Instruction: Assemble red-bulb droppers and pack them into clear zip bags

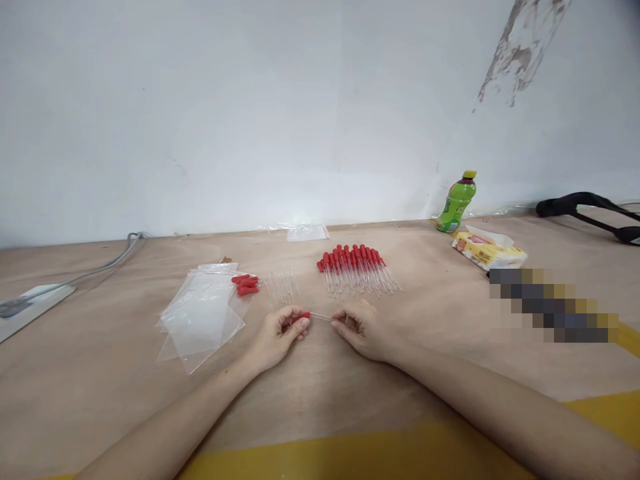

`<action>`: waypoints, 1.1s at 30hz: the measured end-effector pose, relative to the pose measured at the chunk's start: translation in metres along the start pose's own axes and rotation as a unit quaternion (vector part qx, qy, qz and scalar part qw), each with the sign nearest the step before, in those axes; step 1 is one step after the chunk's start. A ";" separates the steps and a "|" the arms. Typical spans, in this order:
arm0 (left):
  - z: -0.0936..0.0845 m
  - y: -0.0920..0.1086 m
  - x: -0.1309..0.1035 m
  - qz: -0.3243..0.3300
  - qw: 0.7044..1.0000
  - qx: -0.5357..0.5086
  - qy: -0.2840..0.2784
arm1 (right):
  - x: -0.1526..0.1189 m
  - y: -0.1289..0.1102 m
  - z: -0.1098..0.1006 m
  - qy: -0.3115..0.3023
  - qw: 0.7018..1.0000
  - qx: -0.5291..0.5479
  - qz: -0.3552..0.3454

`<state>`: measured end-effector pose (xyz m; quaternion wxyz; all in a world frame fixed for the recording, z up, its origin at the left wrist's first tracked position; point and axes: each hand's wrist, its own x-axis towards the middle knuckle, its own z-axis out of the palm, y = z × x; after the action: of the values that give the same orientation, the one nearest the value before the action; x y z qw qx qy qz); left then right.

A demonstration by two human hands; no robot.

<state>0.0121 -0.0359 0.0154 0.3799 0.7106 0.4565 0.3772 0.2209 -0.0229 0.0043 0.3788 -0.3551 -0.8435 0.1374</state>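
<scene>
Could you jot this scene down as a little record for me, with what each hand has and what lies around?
left hand: holds a red bulb
right hand: pinches the far end of a thin clear tube
beyond the hands: loose red bulbs, loose clear tubes, and a row of red-topped droppers
left side: overlapping clear bags; grey cable
right side: green bottle, upright near the wall; tissue pack
surface: brown tabletop with yellow stripe
</scene>
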 end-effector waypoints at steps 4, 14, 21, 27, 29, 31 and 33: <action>0.000 0.001 -0.002 -0.012 1.000 0.001 0.010 | 0.001 0.006 0.000 -0.015 1.000 0.003 -0.015; 0.002 0.008 -0.010 -0.009 0.998 0.050 -0.038 | 0.005 0.002 -0.012 -0.058 0.994 -0.056 -0.075; 0.004 0.005 -0.012 0.022 0.995 0.096 -0.004 | -0.001 -0.005 -0.004 -0.035 0.995 -0.077 -0.055; 0.003 0.003 -0.013 0.080 0.985 0.146 0.041 | 0.002 -0.008 -0.006 -0.101 0.993 -0.055 0.000; 0.003 0.002 -0.013 0.097 0.981 0.162 0.055 | 0.003 -0.009 -0.007 -0.121 0.992 -0.038 0.021; 0.002 0.001 -0.012 0.106 0.978 0.171 0.062 | 0.005 -0.010 -0.009 -0.135 0.990 -0.027 0.029; 0.002 0.002 -0.012 0.103 0.978 0.174 0.050 | 0.006 -0.011 -0.013 -0.143 0.989 -0.038 0.018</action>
<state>0.0109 -0.0480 0.0143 0.1862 0.7894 0.4577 0.3643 0.2223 -0.0267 0.0220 0.2379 -0.3610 -0.8871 0.1616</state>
